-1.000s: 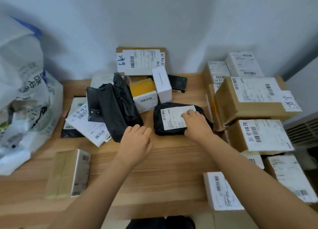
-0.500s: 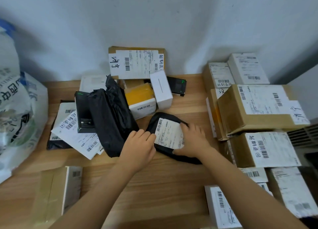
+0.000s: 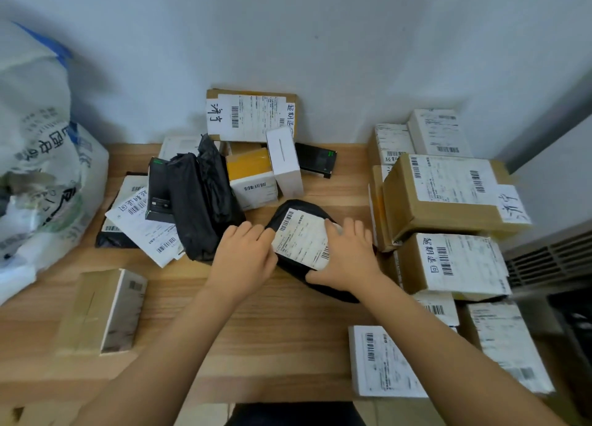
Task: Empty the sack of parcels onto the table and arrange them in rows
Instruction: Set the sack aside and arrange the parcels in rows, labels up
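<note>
Black parcel point(image 3: 301, 239), one, fingers of left hand point(image 3: 243, 255) and right hand point(image 3: 346, 257) gripping it

A pale grey-white wall point(image 3: 320, 41) fills the top of the view, plain but for one small dark speck. At the wall's right end a grey strip point(image 3: 544, 121) slants down it. Below the wall's right end is a slatted grille point(image 3: 551, 255) with dark horizontal slots, blurred. Farther from the wall than the grille lies something dark point(image 3: 573, 326), too blurred to name.
</note>
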A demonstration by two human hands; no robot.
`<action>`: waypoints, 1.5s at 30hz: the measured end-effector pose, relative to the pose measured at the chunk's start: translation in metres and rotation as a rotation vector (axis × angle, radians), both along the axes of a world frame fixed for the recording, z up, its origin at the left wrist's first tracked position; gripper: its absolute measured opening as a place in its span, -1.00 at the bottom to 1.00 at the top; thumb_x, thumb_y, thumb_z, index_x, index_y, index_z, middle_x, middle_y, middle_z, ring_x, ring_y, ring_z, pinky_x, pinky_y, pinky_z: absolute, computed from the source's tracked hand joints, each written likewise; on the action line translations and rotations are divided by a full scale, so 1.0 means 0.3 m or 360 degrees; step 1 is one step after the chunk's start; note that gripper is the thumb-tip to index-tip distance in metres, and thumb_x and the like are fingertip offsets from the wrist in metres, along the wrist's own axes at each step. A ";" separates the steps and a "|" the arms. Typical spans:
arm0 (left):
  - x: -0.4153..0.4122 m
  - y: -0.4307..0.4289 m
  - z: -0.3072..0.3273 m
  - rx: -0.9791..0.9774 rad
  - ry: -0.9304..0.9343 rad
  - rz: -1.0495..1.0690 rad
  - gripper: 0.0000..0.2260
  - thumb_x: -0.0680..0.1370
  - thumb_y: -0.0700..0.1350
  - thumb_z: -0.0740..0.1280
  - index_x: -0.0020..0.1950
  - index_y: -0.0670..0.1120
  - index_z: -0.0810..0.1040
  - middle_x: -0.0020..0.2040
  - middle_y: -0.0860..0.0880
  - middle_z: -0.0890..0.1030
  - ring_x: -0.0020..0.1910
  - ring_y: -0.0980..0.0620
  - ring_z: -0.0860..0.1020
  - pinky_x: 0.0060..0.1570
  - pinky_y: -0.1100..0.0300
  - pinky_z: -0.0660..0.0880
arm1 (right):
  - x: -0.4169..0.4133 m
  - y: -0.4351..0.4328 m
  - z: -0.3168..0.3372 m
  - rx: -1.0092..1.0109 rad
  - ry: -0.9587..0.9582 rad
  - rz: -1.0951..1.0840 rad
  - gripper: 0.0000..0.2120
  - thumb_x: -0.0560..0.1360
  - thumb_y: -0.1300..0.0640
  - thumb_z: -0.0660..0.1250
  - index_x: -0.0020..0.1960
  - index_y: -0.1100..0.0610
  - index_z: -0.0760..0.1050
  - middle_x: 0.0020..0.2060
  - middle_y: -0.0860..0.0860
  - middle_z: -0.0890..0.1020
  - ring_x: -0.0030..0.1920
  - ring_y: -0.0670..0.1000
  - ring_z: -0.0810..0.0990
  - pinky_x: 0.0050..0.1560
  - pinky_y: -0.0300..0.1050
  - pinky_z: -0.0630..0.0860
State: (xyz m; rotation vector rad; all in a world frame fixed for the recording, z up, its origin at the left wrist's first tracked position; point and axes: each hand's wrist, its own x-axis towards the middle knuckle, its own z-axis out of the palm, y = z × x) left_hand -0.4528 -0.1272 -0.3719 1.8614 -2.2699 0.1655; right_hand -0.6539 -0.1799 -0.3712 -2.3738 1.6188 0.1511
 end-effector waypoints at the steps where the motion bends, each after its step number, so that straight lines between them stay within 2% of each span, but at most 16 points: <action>1: -0.007 0.008 0.019 -0.0034 0.0012 0.0025 -0.85 0.46 -0.09 0.16 -0.20 -0.08 0.50 -0.31 0.00 0.49 -0.27 -0.05 0.43 -0.27 0.08 0.34 | -0.007 0.011 0.026 -0.0027 -0.0019 -0.0008 -0.02 0.19 -0.41 0.35 0.44 0.08 0.17 0.17 0.11 0.31 0.18 0.13 0.25 0.18 0.02 0.24; 5: -0.032 0.021 0.105 -0.0180 0.0057 0.0051 -0.82 0.46 -0.09 0.16 -0.18 -0.09 0.53 -0.31 0.00 0.51 -0.27 -0.06 0.45 -0.27 0.08 0.31 | -0.039 0.065 0.149 -0.0182 -0.0078 -0.0064 -0.03 0.17 -0.42 0.34 0.41 0.08 0.20 0.17 0.11 0.32 0.16 0.13 0.26 0.15 0.02 0.25; 8: -0.038 0.002 0.181 -0.0274 0.0118 0.0098 -0.93 0.46 -0.13 0.28 -0.16 -0.09 0.54 -0.29 0.01 0.54 -0.25 -0.05 0.47 -0.23 0.09 0.32 | -0.067 0.075 0.245 -0.0347 -0.0136 -0.0148 -0.09 0.17 -0.39 0.35 0.36 0.08 0.24 0.14 0.09 0.33 0.14 0.13 0.27 0.12 0.01 0.26; 10: -0.040 -0.024 0.238 -0.0344 0.0173 0.0091 -0.97 0.45 -0.17 0.36 -0.14 -0.10 0.56 -0.28 0.01 0.55 -0.23 -0.07 0.49 -0.21 0.07 0.36 | -0.084 0.059 0.312 -0.0429 -0.0185 -0.0231 -0.12 0.18 -0.38 0.35 0.33 0.07 0.25 0.18 0.12 0.35 0.17 0.15 0.28 0.17 0.04 0.28; 12: -0.046 -0.054 0.291 -0.0397 0.0176 0.0036 -0.95 0.45 -0.15 0.32 -0.14 -0.11 0.55 -0.30 0.01 0.53 -0.24 -0.07 0.48 -0.22 0.07 0.36 | -0.098 0.046 0.377 -0.0477 -0.0228 -0.0329 -0.11 0.18 -0.38 0.36 0.35 0.08 0.24 0.25 0.16 0.33 0.23 0.18 0.27 0.23 0.07 0.26; 15: -0.068 -0.099 0.341 -0.0460 0.0174 -0.0063 -0.96 0.44 -0.15 0.34 -0.14 -0.11 0.55 -0.31 0.01 0.52 -0.25 -0.06 0.47 -0.23 0.08 0.33 | -0.124 0.034 0.450 -0.0608 -0.0229 -0.0443 -0.14 0.18 -0.37 0.37 0.31 0.09 0.26 0.16 0.12 0.35 0.16 0.15 0.29 0.16 0.03 0.27; 25: -0.271 -0.237 0.428 -0.0512 0.0068 -0.0224 -0.92 0.40 -0.16 0.40 -0.21 -0.11 0.51 -0.31 -0.03 0.55 -0.25 -0.09 0.48 -0.22 0.09 0.34 | -0.368 -0.104 0.567 -0.0623 -0.0309 -0.0800 -0.10 0.25 -0.40 0.37 0.39 0.10 0.24 0.18 0.16 0.37 0.21 0.18 0.31 0.24 0.05 0.28; 31: -0.436 -0.407 0.430 -0.0494 0.0061 -0.0206 -0.91 0.37 -0.18 0.42 -0.19 -0.11 0.53 -0.29 -0.03 0.57 -0.25 -0.09 0.50 -0.19 0.07 0.39 | -0.550 -0.315 0.580 -0.0630 -0.0419 -0.0940 -0.08 0.26 -0.41 0.39 0.40 0.10 0.23 0.18 0.17 0.38 0.23 0.20 0.32 0.24 0.06 0.28; 33: -0.497 -0.468 0.416 -0.0472 0.0034 -0.0162 -0.96 0.40 -0.15 0.36 -0.17 -0.10 0.54 -0.26 -0.03 0.59 -0.24 -0.08 0.52 -0.18 0.06 0.41 | -0.602 -0.410 0.566 -0.0590 -0.0522 -0.0987 -0.08 0.24 -0.40 0.40 0.39 0.10 0.23 0.19 0.18 0.38 0.24 0.21 0.32 0.25 0.07 0.29; 37: -0.606 -0.573 0.382 -0.0439 0.0008 -0.0084 -0.85 0.42 -0.08 0.19 -0.20 -0.09 0.53 -0.31 0.00 0.55 -0.28 -0.05 0.49 -0.23 0.09 0.37 | -0.667 -0.607 0.502 -0.0485 -0.0685 -0.1067 -0.05 0.19 -0.41 0.43 0.35 0.12 0.23 0.19 0.19 0.39 0.23 0.21 0.35 0.24 0.09 0.34; 41: -0.662 -0.632 0.330 -0.0372 -0.0037 -0.0004 -0.96 0.41 -0.16 0.31 -0.24 -0.09 0.50 -0.36 0.01 0.51 -0.33 -0.05 0.45 -0.28 0.10 0.31 | -0.674 -0.735 0.410 -0.0373 -0.0796 -0.1161 -0.05 0.18 -0.35 0.48 0.34 0.15 0.21 0.21 0.21 0.38 0.23 0.23 0.35 0.23 0.09 0.35; 45: -0.671 -0.654 0.270 -0.0261 -0.0068 0.0065 -0.89 0.38 -0.16 0.43 -0.22 -0.08 0.51 -0.31 0.02 0.55 -0.29 -0.04 0.48 -0.26 0.10 0.31 | -0.646 -0.786 0.314 -0.0281 -0.0820 -0.1186 -0.08 0.18 -0.30 0.51 0.31 0.14 0.21 0.20 0.21 0.35 0.18 0.23 0.34 0.17 0.08 0.38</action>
